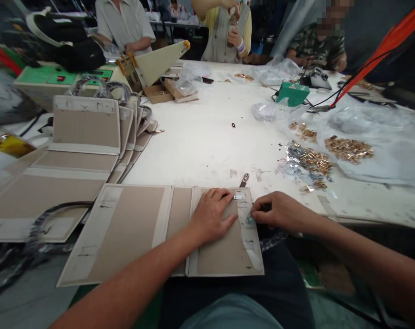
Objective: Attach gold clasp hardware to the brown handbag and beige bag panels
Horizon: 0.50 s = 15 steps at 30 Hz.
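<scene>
A flat beige bag panel (132, 228) with pale edging lies across my lap and the table's near edge. My left hand (212, 214) rests flat on its right section, fingers stretched out, pressing it down. My right hand (279, 212) is at the panel's right edge, fingers pinched together on something small I cannot make out, beside a strip of clear film (248, 233). A small silver metal plate (238, 197) sits on the panel near my left fingertips. A dark metal clasp piece (244, 179) pokes out just beyond the panel's far edge.
A stack of similar beige panels (87, 137) with black handles lies at the left. Gold metal fittings (348, 150) in clear plastic bags lie at the right, with a green box (292, 93) and cables behind. Three people sit at the white table's (207, 137) far side.
</scene>
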Each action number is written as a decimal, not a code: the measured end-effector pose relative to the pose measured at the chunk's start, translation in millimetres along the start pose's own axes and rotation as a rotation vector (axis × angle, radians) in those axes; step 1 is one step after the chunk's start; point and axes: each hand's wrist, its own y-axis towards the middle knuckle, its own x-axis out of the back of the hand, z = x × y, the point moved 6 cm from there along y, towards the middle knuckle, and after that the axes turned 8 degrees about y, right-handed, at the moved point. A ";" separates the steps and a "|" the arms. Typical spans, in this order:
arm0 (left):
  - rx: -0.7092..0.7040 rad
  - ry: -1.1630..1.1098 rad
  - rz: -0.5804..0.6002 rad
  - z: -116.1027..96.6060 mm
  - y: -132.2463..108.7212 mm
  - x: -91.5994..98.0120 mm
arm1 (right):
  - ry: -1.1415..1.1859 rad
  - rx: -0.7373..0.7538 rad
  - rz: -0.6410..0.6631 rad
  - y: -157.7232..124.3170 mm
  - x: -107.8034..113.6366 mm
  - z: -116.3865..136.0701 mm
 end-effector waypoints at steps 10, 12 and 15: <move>-0.023 0.014 -0.020 -0.4 -6.3 0.8 | -0.378 0.129 -0.053 17.3 -29.8 17.2; -0.022 0.017 -0.026 -0.2 -7.1 0.6 | -0.467 0.114 -0.086 16.3 -30.4 15.8; -0.030 0.019 -0.030 -0.3 -7.8 -0.2 | -0.552 0.085 -0.139 15.0 -32.3 11.6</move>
